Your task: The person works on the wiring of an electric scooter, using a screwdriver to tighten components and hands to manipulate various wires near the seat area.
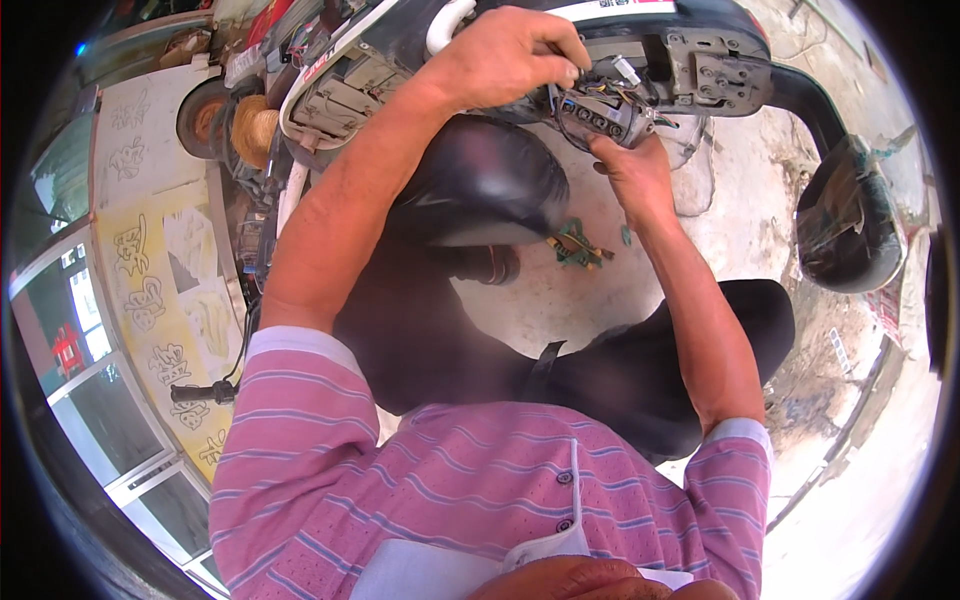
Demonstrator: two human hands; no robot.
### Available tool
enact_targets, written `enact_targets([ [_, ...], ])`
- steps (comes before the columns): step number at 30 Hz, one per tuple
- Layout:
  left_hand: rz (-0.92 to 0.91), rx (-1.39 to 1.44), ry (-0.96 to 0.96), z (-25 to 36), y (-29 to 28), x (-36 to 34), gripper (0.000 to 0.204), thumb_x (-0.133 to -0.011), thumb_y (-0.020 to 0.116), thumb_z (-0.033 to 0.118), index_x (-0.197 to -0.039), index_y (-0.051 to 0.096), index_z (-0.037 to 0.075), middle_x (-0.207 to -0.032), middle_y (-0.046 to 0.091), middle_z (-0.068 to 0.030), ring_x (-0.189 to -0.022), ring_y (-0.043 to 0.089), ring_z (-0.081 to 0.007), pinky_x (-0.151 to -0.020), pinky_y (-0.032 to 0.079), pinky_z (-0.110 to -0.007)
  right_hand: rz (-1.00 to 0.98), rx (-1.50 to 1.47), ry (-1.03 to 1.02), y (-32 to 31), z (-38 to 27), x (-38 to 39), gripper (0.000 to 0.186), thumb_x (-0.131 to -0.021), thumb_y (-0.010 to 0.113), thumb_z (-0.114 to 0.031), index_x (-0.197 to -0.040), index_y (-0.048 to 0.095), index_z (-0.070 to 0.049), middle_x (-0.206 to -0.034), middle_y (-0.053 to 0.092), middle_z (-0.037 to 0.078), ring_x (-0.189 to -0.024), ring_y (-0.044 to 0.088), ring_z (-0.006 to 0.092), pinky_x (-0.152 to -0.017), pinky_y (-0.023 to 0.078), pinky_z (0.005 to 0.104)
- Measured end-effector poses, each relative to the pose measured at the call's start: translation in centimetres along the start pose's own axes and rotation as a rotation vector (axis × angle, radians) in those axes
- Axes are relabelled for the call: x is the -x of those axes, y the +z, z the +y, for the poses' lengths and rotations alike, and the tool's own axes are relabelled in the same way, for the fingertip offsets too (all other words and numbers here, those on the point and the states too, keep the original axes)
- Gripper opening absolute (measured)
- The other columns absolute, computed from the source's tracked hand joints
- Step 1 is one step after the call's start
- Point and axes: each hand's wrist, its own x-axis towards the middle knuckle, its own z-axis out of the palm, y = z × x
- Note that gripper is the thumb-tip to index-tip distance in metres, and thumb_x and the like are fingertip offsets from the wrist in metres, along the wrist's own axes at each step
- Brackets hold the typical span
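Observation:
A grey metal controller box with a row of round terminals sits at the opened underside of a scooter body. Thin coloured wires and a white plug stand out from its top. My right hand grips the box's near edge, thumb on its face, other fingers partly hidden beneath. Above the wires, my left hand is closed, thumb and forefinger pinched together beside the box's left end. Whatever lies between those fingertips is too small to make out. A dark cable loops just below them.
Below my left forearm is a shiny black cushion-like shape. A small green-and-yellow bundle lies on the pale floor. At right, a curved black arm carries a plastic-wrapped black pad. A straw-coloured roll stands at left.

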Motion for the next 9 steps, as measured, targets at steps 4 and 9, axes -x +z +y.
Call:
enact_targets([
  [4,-0.190,-0.331,0.164,1.0,1.0,-0.9,0.020,-0.085,0.064,0.008,-0.102,0.072,0.003,-0.093,0.071,-0.0137,-0.088,0.067,-0.0319,-0.082,0.053,-0.041,-0.017,-0.052,-0.029,0.1,0.1,0.2,0.033,-0.087,0.076,-0.021,-0.108,0.071,0.004,-0.095,0.071,0.005,-0.081,0.064,0.0114,-0.071,0.053,0.0290],
  [9,-0.433,-0.525,0.166,1.1,2.1,-2.3,0.020,-0.085,0.065,0.006,-0.103,0.071,0.002,-0.098,0.068,-0.0148,-0.093,0.066,-0.0326,-0.084,0.051,-0.043,-0.054,-0.098,0.004,-0.2,-0.3,0.1,0.034,-0.087,0.075,-0.020,-0.111,0.069,0.003,-0.097,0.071,0.005,-0.081,0.064,0.0112,-0.071,0.053,0.0285],
])
